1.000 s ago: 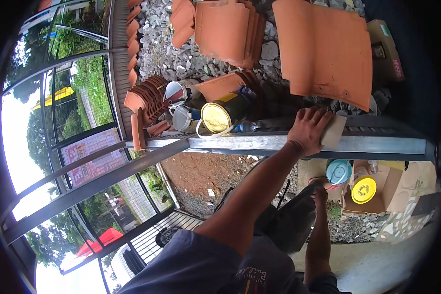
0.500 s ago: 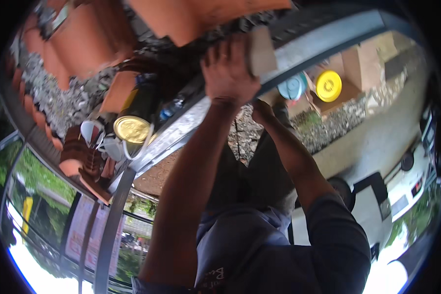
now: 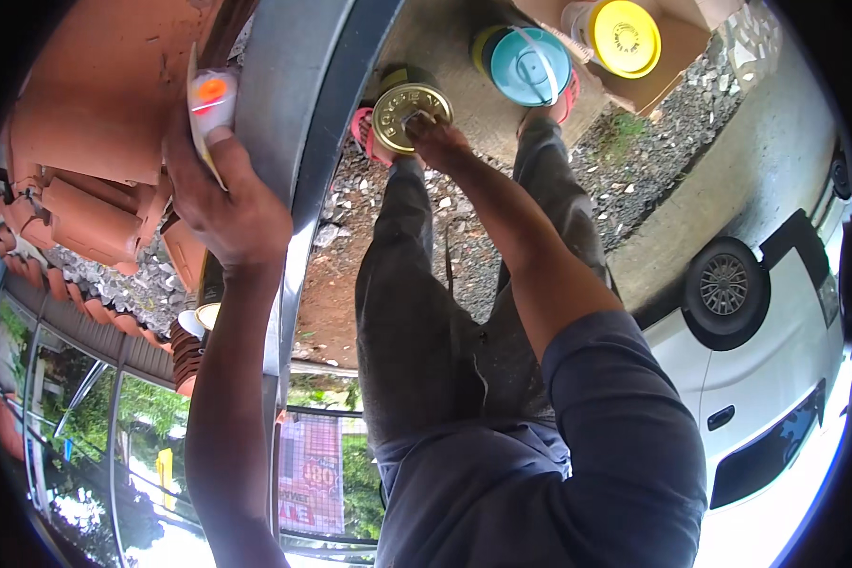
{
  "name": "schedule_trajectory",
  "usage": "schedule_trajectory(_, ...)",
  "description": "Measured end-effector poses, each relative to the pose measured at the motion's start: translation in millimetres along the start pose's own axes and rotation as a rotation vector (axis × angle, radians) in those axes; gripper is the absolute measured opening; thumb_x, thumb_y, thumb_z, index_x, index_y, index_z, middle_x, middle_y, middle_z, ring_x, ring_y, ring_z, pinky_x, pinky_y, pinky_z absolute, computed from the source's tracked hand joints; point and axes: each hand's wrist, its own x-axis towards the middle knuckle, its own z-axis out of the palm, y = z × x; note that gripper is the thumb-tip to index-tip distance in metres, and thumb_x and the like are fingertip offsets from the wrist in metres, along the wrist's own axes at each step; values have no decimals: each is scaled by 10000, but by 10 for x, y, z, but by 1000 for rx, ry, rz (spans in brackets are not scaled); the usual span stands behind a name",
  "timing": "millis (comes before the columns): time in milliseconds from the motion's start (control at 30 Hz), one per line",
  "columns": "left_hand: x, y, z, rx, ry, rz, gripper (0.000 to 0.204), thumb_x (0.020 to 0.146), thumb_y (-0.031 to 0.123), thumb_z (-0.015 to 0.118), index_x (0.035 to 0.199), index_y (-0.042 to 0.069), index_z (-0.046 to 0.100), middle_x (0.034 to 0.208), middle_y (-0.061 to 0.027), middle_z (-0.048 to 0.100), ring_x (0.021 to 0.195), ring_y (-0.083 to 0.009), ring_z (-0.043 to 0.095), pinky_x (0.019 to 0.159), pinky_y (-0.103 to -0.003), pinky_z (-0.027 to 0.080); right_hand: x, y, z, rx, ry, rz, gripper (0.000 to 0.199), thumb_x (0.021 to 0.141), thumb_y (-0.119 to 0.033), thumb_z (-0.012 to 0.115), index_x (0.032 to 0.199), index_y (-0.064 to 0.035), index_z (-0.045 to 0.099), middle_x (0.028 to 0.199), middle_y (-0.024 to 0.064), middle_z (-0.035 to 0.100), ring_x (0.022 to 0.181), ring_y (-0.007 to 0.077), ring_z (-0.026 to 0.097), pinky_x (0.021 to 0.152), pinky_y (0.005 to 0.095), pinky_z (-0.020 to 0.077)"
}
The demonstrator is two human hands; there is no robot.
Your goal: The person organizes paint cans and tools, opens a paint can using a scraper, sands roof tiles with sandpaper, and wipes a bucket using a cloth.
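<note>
My left hand [image 3: 229,204] is raised at the left beside the metal beam [image 3: 284,104], its fingers wrapped round a pale item with an orange spot [image 3: 212,92] and a thin tan edge. What kind of item it is, I cannot make out. Lower down, my right hand [image 3: 440,144] reaches the gold lid [image 3: 399,133] of a dark paint can by my feet. Its fingers are drawn together on the lid over a small greyish thing, too hidden to name. A teal-lidded bucket [image 3: 528,68] with a white handle stands to the right of that can.
Orange roof tiles [image 3: 85,104] and grey rubble lie at the left. A yellow-lidded tub [image 3: 625,38] sits by a cardboard box [image 3: 667,80]. Gravel [image 3: 625,180] borders the concrete, and a white vehicle [image 3: 729,350] is parked at right.
My left hand has moved left with the item, which has turned edge-on. My right hand now shows on the gold lid. The view has shifted, bringing the paint can and my feet into sight.
</note>
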Motion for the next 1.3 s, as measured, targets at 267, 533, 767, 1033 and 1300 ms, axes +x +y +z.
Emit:
schedule_trajectory(267, -42, 35, 52, 60, 30, 29, 423, 995, 250, 482, 1296, -33, 574, 1159, -271, 629, 1029, -451, 620, 907, -509, 463, 259, -138, -107, 184, -146, 206, 281, 915, -234, 623, 1143, -107, 727, 1268, 105, 636, 1096, 294, 685, 914, 462, 560)
schedule_trajectory(533, 56, -110, -103, 64, 101, 134, 535, 851, 221, 641, 1332, 10, 540, 1204, -225, 631, 1079, -428, 623, 941, -515, 484, 841, -282, -215, 245, -254, 259, 397, 842, -134, 658, 1236, -87, 667, 1175, 206, 708, 1055, 361, 705, 870, 477, 569)
schedule_trajectory(767, 119, 216, -288, -16, 63, -76, 749, 660, 215, 736, 1358, 81, 500, 1236, -156, 586, 1128, -365, 562, 964, -495, 436, -434, -165, -654, 304, -264, 377, 511, 851, -218, 633, 1347, -100, 593, 1157, 246, 688, 1023, 408, 689, 841, 501, 554)
schedule_trajectory(1033, -236, -119, -672, -207, 112, 0, 833, 637, 296, 771, 1391, 99, 477, 1365, -139, 532, 1283, -354, 490, 1060, -564, 360, -1958, -1511, -3352, 333, -318, 377, 152, 805, -154, 626, 823, -6, 649, 777, 259, 632, 691, 392, 657, 650, 465, 497)
schedule_trajectory(1300, -1636, -1162, -1678, -109, 58, -158, 866, 652, 279, 768, 1448, 136, 456, 1469, -119, 485, 1383, -355, 425, 1116, -621, 320, -2166, -2740, -5515, 154, -275, 321, 234, 775, -123, 714, 631, 3, 581, 559, -2, 459, 540, 61, 387, 501, 297, 317)
